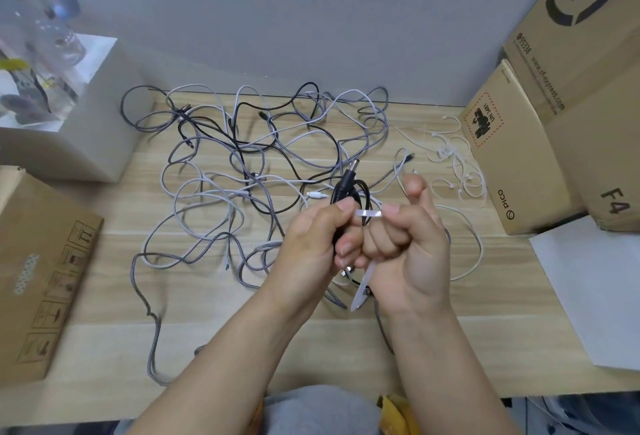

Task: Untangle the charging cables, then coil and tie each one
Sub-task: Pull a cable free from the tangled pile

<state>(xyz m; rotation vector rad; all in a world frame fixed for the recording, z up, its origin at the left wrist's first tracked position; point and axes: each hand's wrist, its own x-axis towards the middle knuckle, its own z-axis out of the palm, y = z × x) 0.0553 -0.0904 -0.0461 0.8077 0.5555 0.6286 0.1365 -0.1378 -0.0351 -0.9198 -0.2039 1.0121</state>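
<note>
- The white tie [368,214] could slip off the coiled black cable [347,188] if either pinch slackens before it locks; the coil would spring loose.
- The bundle is held above the cable tangle [242,171], toward its right side.
- Left hand [313,244] grips the coil, thumb pinching one tie end.
- Right hand [412,247] is fisted, pinching the other end, tail hanging below.

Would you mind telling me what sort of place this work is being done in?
Probably a storeroom or office packing corner. A wooden table stands against a plain wall, shipping cartons are stacked on the right, and loose cable ties lie ready beside the tangled cables.
</note>
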